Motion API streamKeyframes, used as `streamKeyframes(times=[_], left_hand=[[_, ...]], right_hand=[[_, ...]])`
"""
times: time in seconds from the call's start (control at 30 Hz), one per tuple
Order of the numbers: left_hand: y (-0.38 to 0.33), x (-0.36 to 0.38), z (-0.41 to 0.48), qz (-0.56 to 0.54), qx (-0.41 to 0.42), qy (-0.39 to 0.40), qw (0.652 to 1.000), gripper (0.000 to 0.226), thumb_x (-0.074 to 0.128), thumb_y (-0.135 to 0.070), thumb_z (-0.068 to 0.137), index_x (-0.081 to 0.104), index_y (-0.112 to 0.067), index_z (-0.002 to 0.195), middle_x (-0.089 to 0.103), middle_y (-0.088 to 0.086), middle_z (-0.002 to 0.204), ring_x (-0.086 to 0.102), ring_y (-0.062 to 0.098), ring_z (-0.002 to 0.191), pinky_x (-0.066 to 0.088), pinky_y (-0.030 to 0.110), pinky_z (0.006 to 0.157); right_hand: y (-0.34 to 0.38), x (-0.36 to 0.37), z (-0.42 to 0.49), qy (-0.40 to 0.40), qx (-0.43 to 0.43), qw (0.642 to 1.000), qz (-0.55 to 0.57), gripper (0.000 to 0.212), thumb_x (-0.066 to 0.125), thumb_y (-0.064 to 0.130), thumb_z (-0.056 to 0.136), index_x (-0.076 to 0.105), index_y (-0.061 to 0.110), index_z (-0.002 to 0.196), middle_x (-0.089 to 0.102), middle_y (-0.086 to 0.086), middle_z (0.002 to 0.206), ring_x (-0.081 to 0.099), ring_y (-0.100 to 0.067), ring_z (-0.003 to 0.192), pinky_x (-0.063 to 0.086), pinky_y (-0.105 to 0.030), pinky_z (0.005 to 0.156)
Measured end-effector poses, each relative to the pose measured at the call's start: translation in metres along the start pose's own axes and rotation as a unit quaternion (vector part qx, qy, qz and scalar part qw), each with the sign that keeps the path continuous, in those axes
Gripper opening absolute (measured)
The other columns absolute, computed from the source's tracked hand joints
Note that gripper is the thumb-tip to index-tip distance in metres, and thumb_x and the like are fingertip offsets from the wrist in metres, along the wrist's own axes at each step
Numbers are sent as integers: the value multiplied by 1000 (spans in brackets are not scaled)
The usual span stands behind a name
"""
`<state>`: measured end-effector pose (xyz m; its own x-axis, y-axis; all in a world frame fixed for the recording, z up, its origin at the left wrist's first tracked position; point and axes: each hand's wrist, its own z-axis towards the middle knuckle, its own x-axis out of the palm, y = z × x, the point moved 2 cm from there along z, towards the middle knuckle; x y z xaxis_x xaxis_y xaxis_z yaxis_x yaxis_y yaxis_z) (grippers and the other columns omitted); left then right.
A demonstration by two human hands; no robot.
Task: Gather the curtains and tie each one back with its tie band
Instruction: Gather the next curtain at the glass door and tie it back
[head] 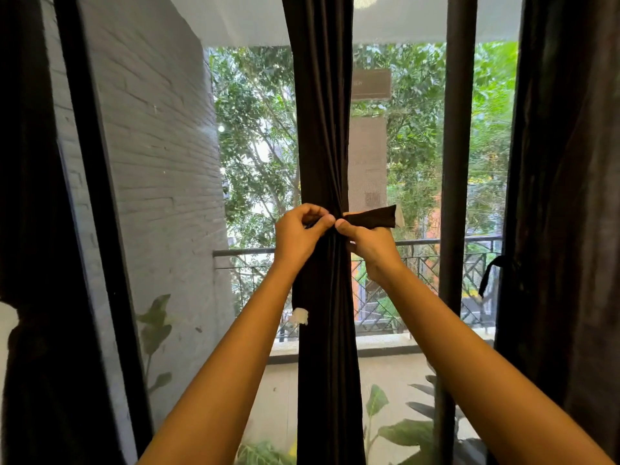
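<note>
Both hands, left hand (300,231) and right hand (364,241), pinch the tie band (372,217) around the gathered curtain (323,129); a loosened pinch would likely let it spring apart.

Gathered curtain (322,129) hangs between left hand (297,234) and right hand (367,243)

Both arms are bare along their whole visible length: the left forearm (231,357) and the right forearm (469,357) are slim and smooth, with bare wrists. The left hand (297,234) and right hand (369,245) are bare too, with short, plain thumbnails
</note>
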<state>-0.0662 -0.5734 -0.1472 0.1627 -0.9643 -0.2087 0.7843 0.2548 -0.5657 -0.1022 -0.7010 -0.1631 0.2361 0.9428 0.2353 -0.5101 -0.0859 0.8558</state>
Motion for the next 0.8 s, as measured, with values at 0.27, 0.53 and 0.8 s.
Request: streamKeyframes(times=[0.27, 0.53, 0.8], left_hand=[[6, 6, -4, -73, -44, -3, 996, 26, 71, -15, 83, 70, -8, 108, 70, 2, 99, 64, 8, 88, 48, 10, 78], [11, 15, -7, -81, -83, -4, 993, 5, 63, -19, 90, 64, -14, 92, 66, 0, 100, 62, 16, 97, 50, 27, 83], [18, 21, -13, -23, -30, -32, 999, 14, 57, -15, 94, 48, -11, 85, 47, -6, 66, 44, 3, 59, 34, 8, 51]], right_hand=[[-4, -3, 12, 17, -12, 1000, -6, 22, 60, -2, 88, 53, 17, 80, 59, -4, 82, 59, -22, 86, 51, -39, 83], [-11, 2, 16, 18, 40, 998, 45, 18, 60, 3, 90, 60, 0, 108, 64, -14, 103, 63, -24, 95, 56, -29, 81], [-24, 0, 23, -78, -18, 993, -90, 29, 72, 21, 82, 65, 8, 107, 68, -8, 100, 63, -5, 78, 49, -9, 57]])
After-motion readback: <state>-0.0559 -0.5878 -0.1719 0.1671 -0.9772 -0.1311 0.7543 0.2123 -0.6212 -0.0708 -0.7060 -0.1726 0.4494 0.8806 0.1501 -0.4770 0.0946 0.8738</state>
